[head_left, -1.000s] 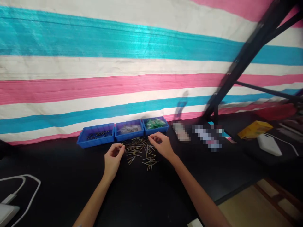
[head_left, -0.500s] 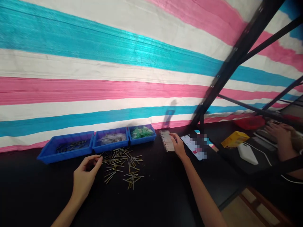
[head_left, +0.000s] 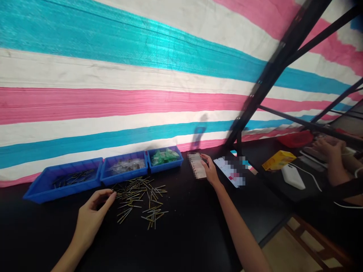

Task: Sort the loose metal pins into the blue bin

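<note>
My left hand is closed in a pinch at the left edge of a loose pile of thin gold-and-silver metal rods. What lies between its fingertips is too small to make out. Farther right, my right hand grips the right edge of a flat, pale, phone-like object whose face is blurred. A second flat phone-like object, partly blurred too, lies on the black table just right of that hand.
Behind the rods stand three blue trays: one with dark thin pieces, one with clear plastic bags, one with green bags. To the right are a yellow box, a white power bank-like block with cable, black frame bars and another person's hands.
The whole view has shifted slightly left as the camera turned. My left hand stays pinched beside the rods, and my right hand keeps to the flat object with little visible change.
</note>
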`<state>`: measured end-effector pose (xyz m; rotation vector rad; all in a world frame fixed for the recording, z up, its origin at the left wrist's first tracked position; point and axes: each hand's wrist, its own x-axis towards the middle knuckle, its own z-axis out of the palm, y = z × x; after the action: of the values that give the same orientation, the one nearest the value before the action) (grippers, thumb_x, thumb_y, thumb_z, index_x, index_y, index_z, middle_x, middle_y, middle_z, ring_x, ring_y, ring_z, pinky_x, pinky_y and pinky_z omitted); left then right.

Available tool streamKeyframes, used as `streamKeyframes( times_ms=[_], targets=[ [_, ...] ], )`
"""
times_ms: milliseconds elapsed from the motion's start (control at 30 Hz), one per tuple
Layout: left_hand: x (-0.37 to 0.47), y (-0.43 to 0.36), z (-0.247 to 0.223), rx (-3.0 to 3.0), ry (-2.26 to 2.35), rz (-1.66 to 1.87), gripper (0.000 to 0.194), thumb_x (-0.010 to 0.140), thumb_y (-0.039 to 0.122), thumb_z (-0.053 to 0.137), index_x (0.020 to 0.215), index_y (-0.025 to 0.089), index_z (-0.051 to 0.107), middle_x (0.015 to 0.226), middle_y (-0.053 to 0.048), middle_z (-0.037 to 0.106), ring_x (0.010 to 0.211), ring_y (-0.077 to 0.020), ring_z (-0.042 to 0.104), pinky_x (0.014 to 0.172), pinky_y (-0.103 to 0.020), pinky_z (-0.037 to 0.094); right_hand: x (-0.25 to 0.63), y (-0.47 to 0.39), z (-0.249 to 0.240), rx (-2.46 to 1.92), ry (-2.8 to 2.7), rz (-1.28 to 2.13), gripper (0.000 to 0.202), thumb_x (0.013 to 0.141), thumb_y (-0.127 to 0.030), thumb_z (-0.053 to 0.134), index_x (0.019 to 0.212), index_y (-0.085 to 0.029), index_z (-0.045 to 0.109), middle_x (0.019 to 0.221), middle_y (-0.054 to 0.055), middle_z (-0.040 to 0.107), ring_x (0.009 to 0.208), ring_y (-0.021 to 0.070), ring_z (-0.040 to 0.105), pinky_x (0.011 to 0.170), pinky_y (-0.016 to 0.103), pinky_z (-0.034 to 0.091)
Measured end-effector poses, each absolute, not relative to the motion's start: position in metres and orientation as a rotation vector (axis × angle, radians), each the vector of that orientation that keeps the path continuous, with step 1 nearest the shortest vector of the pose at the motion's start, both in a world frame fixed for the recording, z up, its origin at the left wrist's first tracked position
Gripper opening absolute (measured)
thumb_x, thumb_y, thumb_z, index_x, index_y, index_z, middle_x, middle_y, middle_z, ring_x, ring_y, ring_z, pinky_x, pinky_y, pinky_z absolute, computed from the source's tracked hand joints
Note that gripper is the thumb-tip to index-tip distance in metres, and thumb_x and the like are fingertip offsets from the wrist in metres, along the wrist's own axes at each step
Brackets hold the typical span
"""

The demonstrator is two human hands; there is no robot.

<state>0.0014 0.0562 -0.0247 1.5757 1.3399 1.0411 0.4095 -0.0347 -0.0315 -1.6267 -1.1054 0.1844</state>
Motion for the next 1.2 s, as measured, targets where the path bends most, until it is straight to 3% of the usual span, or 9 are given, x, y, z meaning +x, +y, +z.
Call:
streamKeyframes(
  times_ms=[367,633,833,1200],
  targets=[
    [0.002,0.056,-0.027,1.567,1.306,1.059,0.033,0.064,0.048,0.064,0.085,0.024,0.058,0.083,0.002,0.059,0.08,-0.0172,0.058,0.07,-0.024,0.047,0.409,-0.035,-0.031,-1.49,-1.039,0.325,0.038,0.083,-0.04,0.044,0.115,-0.02,0.047,0.116,0.009,0.057,0.112,0.0222,0.05,0.096,0.039,0.037],
    [0.003,0.055,-0.027,1.538,1.315,1.069,0.035,0.064,0.046,0.065,0.088,0.022,0.058,0.084,0.002,0.059,0.083,-0.0176,0.057,0.075,-0.025,0.046,0.407,-0.037,-0.029,-1.505,-1.144,0.268,0.038,0.085,-0.039,0.041,0.118,-0.022,0.046,0.122,0.006,0.055,0.115,0.0216,0.048,0.098,0.039,0.035],
    [0.004,0.056,-0.025,1.517,1.323,1.066,0.037,0.063,0.047,0.065,0.087,0.021,0.057,0.087,0.0,0.058,0.084,-0.0191,0.056,0.078,-0.029,0.045,0.403,-0.045,-0.015,-1.556,-1.159,0.209,0.035,0.087,-0.036,0.037,0.117,-0.021,0.049,0.107,0.006,0.065,0.119,0.0222,0.045,0.098,0.039,0.033],
    [0.006,0.053,-0.022,1.546,1.327,1.05,0.038,0.063,0.047,0.064,0.087,0.019,0.057,0.086,-0.002,0.058,0.081,-0.0199,0.056,0.077,-0.03,0.046,0.405,-0.049,-0.007,-1.644,-1.171,0.072,0.032,0.088,-0.034,0.034,0.102,-0.021,0.06,0.089,0.004,0.07,0.103,0.0235,0.056,0.089,0.037,0.038]
  ],
)
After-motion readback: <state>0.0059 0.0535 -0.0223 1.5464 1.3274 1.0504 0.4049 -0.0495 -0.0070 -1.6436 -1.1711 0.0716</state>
